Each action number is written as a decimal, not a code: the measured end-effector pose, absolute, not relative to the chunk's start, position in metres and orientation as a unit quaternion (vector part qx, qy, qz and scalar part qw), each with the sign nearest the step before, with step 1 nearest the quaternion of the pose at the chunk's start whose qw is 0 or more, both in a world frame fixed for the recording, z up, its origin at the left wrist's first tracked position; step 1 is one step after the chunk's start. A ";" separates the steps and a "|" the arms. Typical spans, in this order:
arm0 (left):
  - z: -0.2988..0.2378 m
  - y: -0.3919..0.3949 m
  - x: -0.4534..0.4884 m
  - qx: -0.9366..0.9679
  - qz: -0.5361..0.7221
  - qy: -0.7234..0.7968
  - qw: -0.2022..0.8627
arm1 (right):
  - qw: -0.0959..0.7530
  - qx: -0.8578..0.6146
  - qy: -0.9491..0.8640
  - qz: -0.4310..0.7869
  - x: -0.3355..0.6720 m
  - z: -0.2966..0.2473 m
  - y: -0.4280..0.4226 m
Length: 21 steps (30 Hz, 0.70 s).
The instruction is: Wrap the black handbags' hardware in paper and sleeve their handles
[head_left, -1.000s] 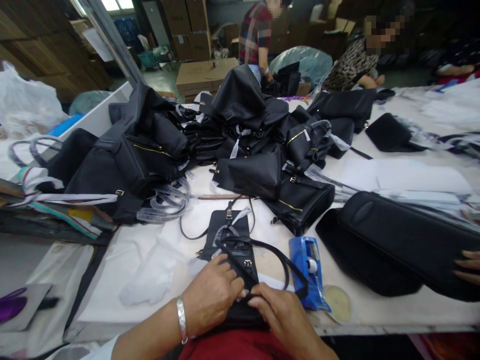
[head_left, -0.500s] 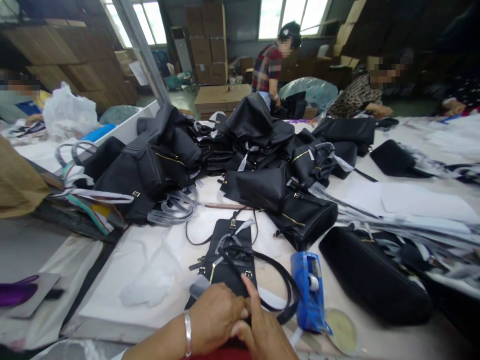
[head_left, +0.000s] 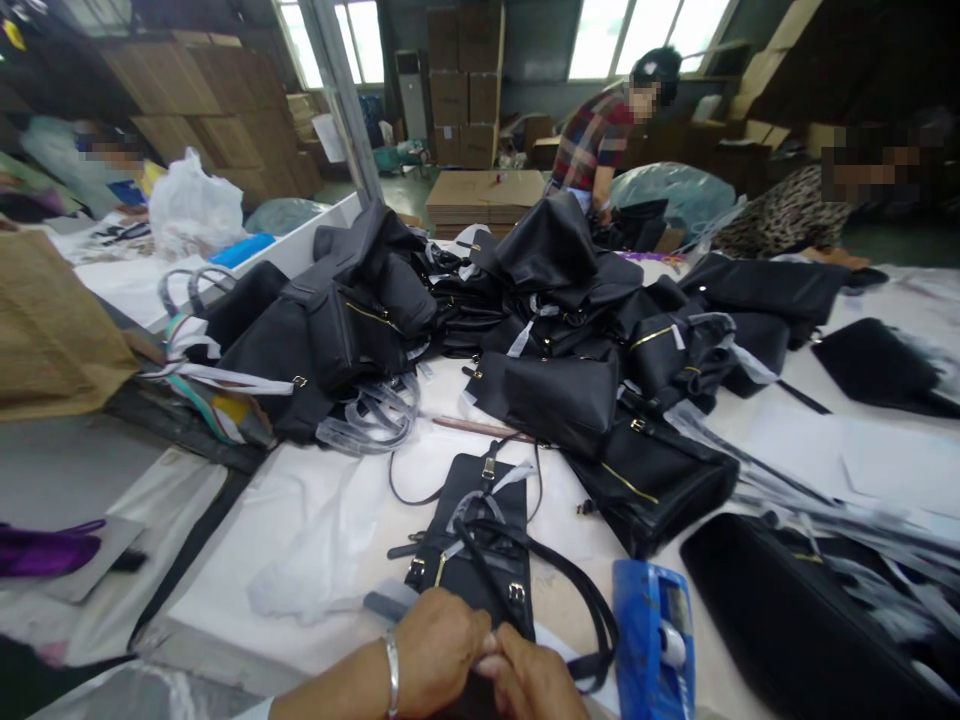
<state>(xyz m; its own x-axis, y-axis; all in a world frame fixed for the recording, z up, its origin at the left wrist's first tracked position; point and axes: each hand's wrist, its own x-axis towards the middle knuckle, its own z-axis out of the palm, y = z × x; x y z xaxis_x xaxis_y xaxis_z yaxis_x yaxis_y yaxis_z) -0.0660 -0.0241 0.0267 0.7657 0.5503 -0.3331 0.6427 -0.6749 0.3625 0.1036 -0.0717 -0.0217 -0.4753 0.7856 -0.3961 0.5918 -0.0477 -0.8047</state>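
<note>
In front of me a black backpack (head_left: 480, 500) lies on the table, with gold buckles and a gold zip. Its long black strap loops out to the right. My left hand (head_left: 442, 645), with a silver bracelet at the wrist, is closed at the bag's near end. Close against it, my right hand (head_left: 534, 672) is closed too, fingertips meeting the left hand's. What the fingers pinch is hidden between them. To the right of my hands stands a blue tape dispenser (head_left: 652, 640).
Black bags (head_left: 547, 250) are piled across the table's far side, and another black bag (head_left: 795, 620) lies at the right. White wrapping sheet (head_left: 307, 540) covers the left part. A brown paper bag (head_left: 60, 330) is at the far left. Co-workers, one in a plaid shirt (head_left: 596, 135), are beyond.
The view has swung left, so the scene sits further right. My right index finger, stretched out before, is now curled in. Both hands stay together at the backpack's near end.
</note>
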 end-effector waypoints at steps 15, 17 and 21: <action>-0.065 0.153 -0.052 0.814 0.034 0.523 0.250 | 0.128 -0.586 -0.776 0.195 0.078 -0.103 -0.003; -0.070 0.141 -0.055 0.800 0.067 0.544 0.244 | 0.116 -0.579 -0.776 0.223 0.079 -0.131 -0.007; -0.065 0.102 -0.091 0.751 0.133 0.613 0.206 | 0.126 -0.572 -0.747 0.316 0.097 -0.148 -0.011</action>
<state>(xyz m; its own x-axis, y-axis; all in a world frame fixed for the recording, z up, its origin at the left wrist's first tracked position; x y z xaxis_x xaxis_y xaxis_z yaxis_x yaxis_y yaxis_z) -0.0909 0.1018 -0.0652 0.2125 0.9757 -0.0528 0.8660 -0.1630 0.4727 0.0971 -0.0111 -0.1484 -0.3149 0.9332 -0.1733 0.7736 0.1466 -0.6165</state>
